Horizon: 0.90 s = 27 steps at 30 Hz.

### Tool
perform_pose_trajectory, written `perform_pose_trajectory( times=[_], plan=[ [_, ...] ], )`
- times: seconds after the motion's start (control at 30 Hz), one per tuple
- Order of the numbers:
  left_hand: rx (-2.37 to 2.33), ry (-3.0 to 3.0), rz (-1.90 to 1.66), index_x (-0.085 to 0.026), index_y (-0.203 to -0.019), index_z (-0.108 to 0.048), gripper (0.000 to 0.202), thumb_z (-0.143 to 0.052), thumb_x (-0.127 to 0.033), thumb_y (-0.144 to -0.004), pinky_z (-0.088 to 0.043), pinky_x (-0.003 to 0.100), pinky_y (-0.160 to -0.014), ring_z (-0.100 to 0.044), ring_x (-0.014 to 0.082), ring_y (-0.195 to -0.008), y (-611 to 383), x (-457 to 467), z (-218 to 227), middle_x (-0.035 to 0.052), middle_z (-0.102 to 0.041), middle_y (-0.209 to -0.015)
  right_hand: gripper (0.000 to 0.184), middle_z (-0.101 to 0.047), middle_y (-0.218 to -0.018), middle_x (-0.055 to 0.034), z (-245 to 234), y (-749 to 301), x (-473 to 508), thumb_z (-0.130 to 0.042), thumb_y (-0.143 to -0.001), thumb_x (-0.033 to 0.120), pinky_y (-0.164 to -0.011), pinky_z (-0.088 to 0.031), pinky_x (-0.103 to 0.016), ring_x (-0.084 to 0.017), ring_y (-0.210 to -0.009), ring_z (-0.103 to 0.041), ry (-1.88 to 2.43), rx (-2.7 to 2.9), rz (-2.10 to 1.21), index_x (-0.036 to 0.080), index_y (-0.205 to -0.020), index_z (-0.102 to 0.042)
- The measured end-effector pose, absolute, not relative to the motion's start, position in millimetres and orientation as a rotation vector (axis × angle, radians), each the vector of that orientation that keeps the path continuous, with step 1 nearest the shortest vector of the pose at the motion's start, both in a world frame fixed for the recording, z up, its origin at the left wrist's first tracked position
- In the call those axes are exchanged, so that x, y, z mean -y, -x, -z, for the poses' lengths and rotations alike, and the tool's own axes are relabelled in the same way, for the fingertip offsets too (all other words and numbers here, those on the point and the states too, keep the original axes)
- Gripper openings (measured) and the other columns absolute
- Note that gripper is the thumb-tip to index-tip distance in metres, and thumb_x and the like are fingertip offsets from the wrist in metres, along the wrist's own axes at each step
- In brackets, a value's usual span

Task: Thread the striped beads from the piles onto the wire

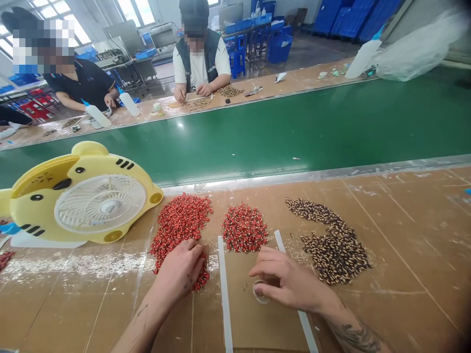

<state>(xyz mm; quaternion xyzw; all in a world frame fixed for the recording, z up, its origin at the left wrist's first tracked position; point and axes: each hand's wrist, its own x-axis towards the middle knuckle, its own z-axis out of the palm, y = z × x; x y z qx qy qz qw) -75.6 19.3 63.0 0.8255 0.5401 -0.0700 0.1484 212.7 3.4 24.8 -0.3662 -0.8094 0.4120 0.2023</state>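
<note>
My left hand [184,267] reaches into the right side of a large heap of small red-and-black pieces [180,215]. Its fingers are curled down together, and the tips are hidden among the pieces. My right hand [285,277] hovers low over a brown cardboard sheet [253,328], fingers apart. Its thumb rests on a small clear round dish [262,298], partly covered by the hand. Just beyond the sheet lies a smaller heap of red pieces with pale parts [245,228]. To the right spreads a curved heap of dark-and-cream pieces [334,245].
White strips [225,304] edge the cardboard sheet. A yellow animal-faced fan [110,208] stands at the left. Beyond the table runs a green belt [294,127]. Across it, a person [200,59] and another person [81,81] sit near white bottles [97,116].
</note>
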Motion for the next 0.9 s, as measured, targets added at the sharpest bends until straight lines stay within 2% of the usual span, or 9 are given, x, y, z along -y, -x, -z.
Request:
perform_pose_trajectory(
  times=[0.13,0.27,0.5,0.73,0.9],
  plan=[
    [-1.589,-2.347,0.237,-0.018,-0.083,-0.062,0.02,-0.045,-0.016,-0.093,-0.047,0.034,-0.077,-0.064,0.0247,-0.088,67.6,-15.3,-52.9,0.0088,-0.066,-0.092,0.003,-0.06,-0.079,-0.0013,-23.2,-211.1,-2.1,-0.069,-0.087,0.018,-0.071,-0.042,-0.029,-0.017,-0.082,-0.054,1.033,2.274,-1.18,0.018,-0.088,-0.071],
    [-1.596,-2.318,0.28,-0.017,-0.083,-0.062,0.023,-0.042,-0.01,-0.092,-0.045,0.032,-0.073,-0.065,0.0237,-0.083,65.6,-15.8,-45.7,0.0085,-0.067,-0.088,0.008,-0.06,-0.079,-0.0003,-20.4,-211.9,-3.0,-0.068,-0.086,0.013,-0.072,-0.041,-0.028,-0.015,-0.082,-0.054,1.027,2.278,-1.192,0.019,-0.081,-0.071],
    [-1.619,-2.34,0.211,-0.018,-0.081,-0.062,0.025,-0.041,-0.012,-0.092,-0.042,0.031,-0.071,-0.064,0.0229,-0.081,52.4,-14.0,-38.7,0.0086,-0.067,-0.086,0.009,-0.059,-0.078,-0.0001,-21.6,-213.1,-4.5,-0.071,-0.083,0.016,-0.071,-0.041,-0.028,-0.016,-0.081,-0.054,1.051,2.276,-1.175,0.018,-0.092,-0.07],
    [-1.546,-2.228,0.029,-0.019,-0.075,-0.059,0.016,-0.05,-0.007,-0.077,-0.038,0.027,-0.065,-0.061,0.0203,-0.075,49.1,-22.6,-33.0,0.0051,-0.065,-0.077,0.011,-0.061,-0.081,-0.0018,-24.8,-217.5,-7.4,-0.063,-0.089,0.016,-0.073,-0.042,-0.029,-0.016,-0.081,-0.055,1.035,2.235,-1.208,0.018,-0.095,-0.072],
    [-1.446,-2.164,0.004,-0.019,-0.074,-0.061,0.019,-0.049,-0.004,-0.075,-0.038,0.026,-0.065,-0.061,0.019,-0.074,52.2,-26.4,-36.3,0.0042,-0.067,-0.076,0.009,-0.059,-0.081,-0.0009,-21.0,-211.5,-4.0,-0.071,-0.082,0.015,-0.072,-0.042,-0.027,-0.015,-0.081,-0.055,1.026,2.248,-1.226,0.019,-0.09,-0.074]
  ],
)
